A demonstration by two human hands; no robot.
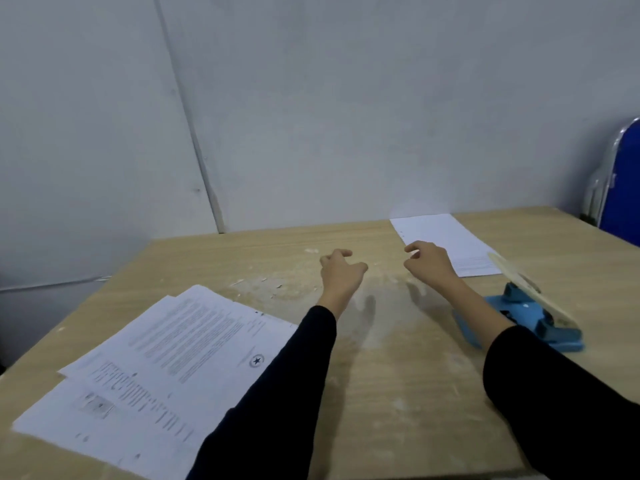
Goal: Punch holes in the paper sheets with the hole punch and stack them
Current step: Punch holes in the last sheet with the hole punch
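A loose pile of printed paper sheets (166,362) lies at the near left of the wooden table (398,393). A neat stack of punched sheets (450,237) rests at the far right, small holes along its left edge. The blue hole punch (530,317) with a pale lever stands at the right, partly behind my right forearm. My left hand (341,271) hovers over the table's middle, fingers curled and apart, holding nothing. My right hand (431,259) hangs just at the near left corner of the punched stack, fingers loosely spread, empty.
A grey wall stands close behind the table. A blue chair back (623,181) with a metal frame is at the far right. Paper scraps and pale dust (273,282) litter the middle of the table.
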